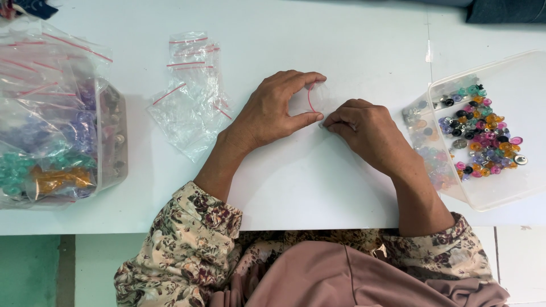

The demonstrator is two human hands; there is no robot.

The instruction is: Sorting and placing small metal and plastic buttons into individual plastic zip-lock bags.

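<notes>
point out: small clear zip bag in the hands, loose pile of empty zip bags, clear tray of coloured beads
small clear zip bag with red seal line (314,98), head view, on its red seal.
pile of empty clear zip bags (190,108), head view, pile's middle.
clear plastic tray of coloured beads (500,190), head view, bare floor.

Bright, even overhead light; soft shadows; sharp focus; mild glare.

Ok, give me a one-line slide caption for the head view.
Left hand holds a small clear zip bag open on a white table while right hand pinches at its mouth, beside a tray of coloured beads.
</notes>
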